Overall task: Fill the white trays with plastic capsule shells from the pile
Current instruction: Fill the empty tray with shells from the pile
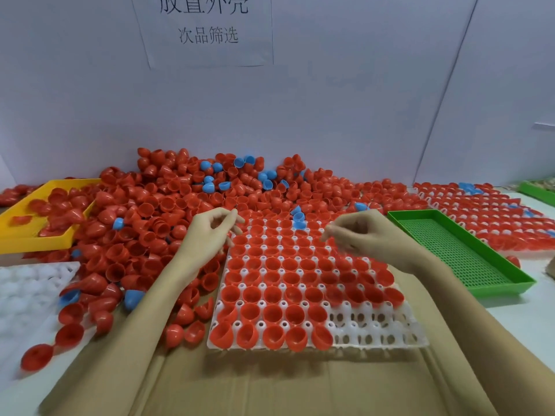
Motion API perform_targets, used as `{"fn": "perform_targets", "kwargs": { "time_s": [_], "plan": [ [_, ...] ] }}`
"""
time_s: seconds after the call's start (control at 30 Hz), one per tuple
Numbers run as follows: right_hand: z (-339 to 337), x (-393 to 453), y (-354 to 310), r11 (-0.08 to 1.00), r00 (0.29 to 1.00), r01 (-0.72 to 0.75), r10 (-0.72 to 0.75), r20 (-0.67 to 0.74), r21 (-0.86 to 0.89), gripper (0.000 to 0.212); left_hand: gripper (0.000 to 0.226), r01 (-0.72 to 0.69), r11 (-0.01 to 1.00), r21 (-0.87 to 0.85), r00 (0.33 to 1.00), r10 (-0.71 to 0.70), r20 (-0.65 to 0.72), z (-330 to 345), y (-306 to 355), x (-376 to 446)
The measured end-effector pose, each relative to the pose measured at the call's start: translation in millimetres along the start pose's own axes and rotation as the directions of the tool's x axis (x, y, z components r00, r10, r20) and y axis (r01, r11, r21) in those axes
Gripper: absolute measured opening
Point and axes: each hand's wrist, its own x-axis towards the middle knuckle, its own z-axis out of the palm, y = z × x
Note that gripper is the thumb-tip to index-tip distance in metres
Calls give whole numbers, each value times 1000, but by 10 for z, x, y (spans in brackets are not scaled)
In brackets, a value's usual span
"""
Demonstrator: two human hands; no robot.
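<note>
A white tray (375, 328) lies in front of me on cardboard, most of its cups holding red capsule shells (271, 291); its near right corner shows bare cups. A few blue shells (298, 219) sit at its far edge. The big pile of red and blue shells (168, 205) spreads behind and to the left of the tray. My left hand (210, 232) hovers over the tray's far left corner, fingers loosely curled, nothing visible in it. My right hand (360, 235) hovers over the tray's far right part, fingers bent toward the left, also holding nothing I can see.
A bare white tray (27, 295) lies at the left edge. A yellow tray (36, 238) with red shells stands at the back left. A green perforated tray (459, 250) sits to the right, with a filled white tray (486, 217) beyond it. A wall with a paper sign (207, 28) closes the back.
</note>
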Motion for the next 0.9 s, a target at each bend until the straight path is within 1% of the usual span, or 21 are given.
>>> {"fn": "perform_targets", "kwargs": {
  "time_s": [0.07, 0.13, 0.2, 0.27, 0.33, 0.4, 0.5, 0.53, 0.6, 0.67, 0.7, 0.8, 0.87, 0.9],
  "plan": [
    [-38, 126, 206, 997, 983, -44, 54, -173, 65, 31, 20, -104, 975, 197, 994, 109, -12, 36, -38, 15],
    [-11, 187, 408, 992, 942, -49, 83, -324, 113, 35, 17, -165, 904, 395, 984, 180, -2, 74, -73, 0],
    [36, 191, 569, 984, 891, -12, 90, -445, 175, 38, 18, -166, 858, 486, 982, 190, 0, 112, -97, -19],
    [55, 186, 641, 970, 844, 49, 88, -529, 239, 40, 19, -155, 838, 524, 983, 186, -7, 140, -105, -38],
    [46, 185, 647, 953, 816, 112, 74, -574, 282, 41, 20, -130, 828, 545, 987, 161, -10, 150, -83, -50],
    [30, 169, 627, 942, 811, 164, 41, -584, 293, 41, 19, -110, 832, 544, 989, 148, -27, 161, -45, -59],
    [-17, 121, 637, 936, 800, 193, 23, -599, 295, 42, 18, -99, 840, 534, 987, 153, -57, 201, 36, 12],
    [-34, 111, 649, 935, 790, 202, 20, -613, 291, 42, 18, -104, 829, 549, 988, 149, -39, 237, 77, 85],
    [-56, 121, 669, 937, 770, 214, 12, -638, 276, 43, 20, -141, 778, 612, 989, 144, 44, 347, 170, 318],
    [-36, 159, 675, 951, 763, 210, -14, -646, 227, 44, 26, -196, 691, 695, 981, 146, 131, 455, 252, 645],
    [-14, 174, 679, 965, 764, 198, -41, -644, 173, 44, 30, -217, 631, 745, 976, 140, 166, 500, 284, 823],
    [50, 179, 692, 986, 764, 166, -148, -628, -31, 42, 43, -265, 392, 881, 964, 83, 253, 570, 318, 1320],
    [71, 171, 701, 981, 768, 168, -195, -610, -102, 39, 45, -271, 236, 933, 962, 52, 266, 581, 294, 1570],
    [81, 174, 703, 977, 772, 166, -213, -599, -134, 38, 48, -278, 177, 944, 961, 48, 274, 590, 275, 1679]
  ]
}}
